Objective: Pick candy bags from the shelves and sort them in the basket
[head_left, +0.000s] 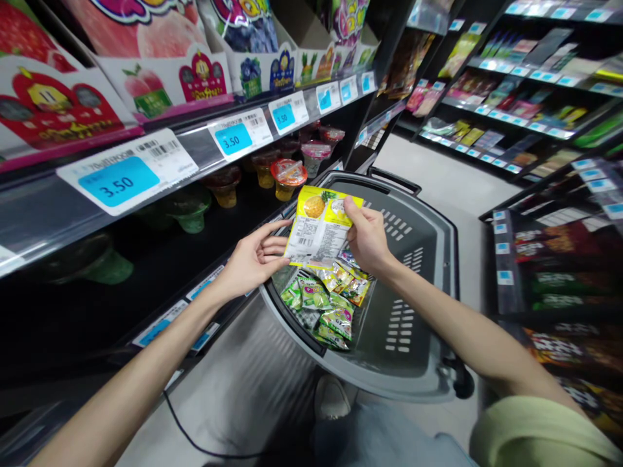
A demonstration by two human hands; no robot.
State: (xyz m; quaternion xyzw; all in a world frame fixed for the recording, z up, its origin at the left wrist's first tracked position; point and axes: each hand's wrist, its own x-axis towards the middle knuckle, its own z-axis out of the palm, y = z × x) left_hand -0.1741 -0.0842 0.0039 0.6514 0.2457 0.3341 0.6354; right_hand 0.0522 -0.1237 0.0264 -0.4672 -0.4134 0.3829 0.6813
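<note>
A yellow and white snack packet (pixel 318 228) with a pineapple picture and small printed text is held up over a grey basket (pixel 440 259). My right hand (pixel 366 235) pinches its upper right corner, thumb on the front. At the packet's left edge is my left hand (pixel 254 257), its fingers slightly apart and reaching to or behind the edge; it supports the packet there. Below, several small green, yellow and purple packets (pixel 335 318) lie in the left part of the basket.
To the left runs a shelf edge with price labels (pixel 119 181), boxes of fruit snacks (pixel 180 84) above it and jelly cups (pixel 288 175) below. More stocked shelves (pixel 530 78) stand at the right. A dark cable (pixel 182 428) lies on the floor.
</note>
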